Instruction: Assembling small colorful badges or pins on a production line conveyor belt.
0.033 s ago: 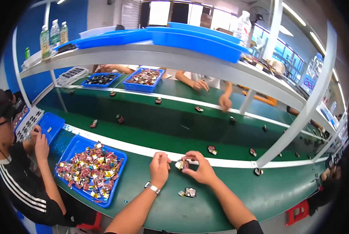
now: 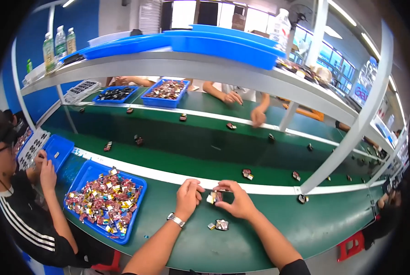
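Turning slightly in the R hand [image 2: 241,205], it seems: the small circuit piece [image 2: 218,196] sits a touch nearer the table's [image 2: 191,250] front edge vs a moment ago, and the gap btwn thumb & fingers shows clearer. So, my read: grip's kept, piece not set down, just re-angled w/ its pale end toward the L hand [image 2: 188,199]. R thumb & fingertips have it pinched, up near the table's far edge. L hand: fingers curled in, close to the piece but apart from it; can't tell if anything's tucked inside.

Down btwn the forearms, a second piece [image 2: 222,224] lies on the table w/ a small pale bit [image 2: 211,226] just beside it. Over at the table's left end, blue tray [image 2: 140,206], heaped w/ similar pcs. Beyond the far edge runs a white rail [image 2: 278,188], then the green belt [image 2: 191,151], pcs scattered along it, e.g. one near its front edge [image 2: 247,174].

In the way? Rail divides table from belt; slanted white post [image 2: 347,146] blocks part of the right side; shelf [image 2: 136,62] hangs across the back. Co-worker's hands [image 2: 44,166] busy past the tray, well clear.
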Demonstrator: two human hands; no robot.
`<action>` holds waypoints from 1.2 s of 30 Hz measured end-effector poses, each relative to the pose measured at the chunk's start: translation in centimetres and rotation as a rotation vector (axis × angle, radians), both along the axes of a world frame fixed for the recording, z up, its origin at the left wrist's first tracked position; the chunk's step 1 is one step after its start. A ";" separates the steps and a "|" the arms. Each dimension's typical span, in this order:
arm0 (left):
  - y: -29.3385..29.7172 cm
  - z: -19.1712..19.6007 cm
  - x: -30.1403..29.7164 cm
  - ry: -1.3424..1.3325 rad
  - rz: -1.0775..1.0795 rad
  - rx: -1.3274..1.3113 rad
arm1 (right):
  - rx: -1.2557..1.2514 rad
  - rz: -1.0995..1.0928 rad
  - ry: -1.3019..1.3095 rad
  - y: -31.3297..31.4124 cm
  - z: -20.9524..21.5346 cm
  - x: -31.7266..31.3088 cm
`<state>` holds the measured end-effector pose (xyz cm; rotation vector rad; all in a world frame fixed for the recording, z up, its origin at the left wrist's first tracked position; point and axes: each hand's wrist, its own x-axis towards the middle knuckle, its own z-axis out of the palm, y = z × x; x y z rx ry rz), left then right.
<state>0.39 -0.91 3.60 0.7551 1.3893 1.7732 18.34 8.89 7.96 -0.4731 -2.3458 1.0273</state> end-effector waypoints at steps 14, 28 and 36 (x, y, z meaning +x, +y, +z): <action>0.0 0.7 2.3 -0.218 -0.527 -0.089 | 0.325 -0.141 0.154 -1.7 -1.4 2.8; 0.0 0.4 2.8 -0.226 -0.520 -0.013 | 0.469 -0.207 0.086 -1.3 -1.5 2.4; 0.0 0.5 2.9 -0.165 -0.547 -0.045 | 0.409 -0.047 0.058 -0.4 -1.8 2.6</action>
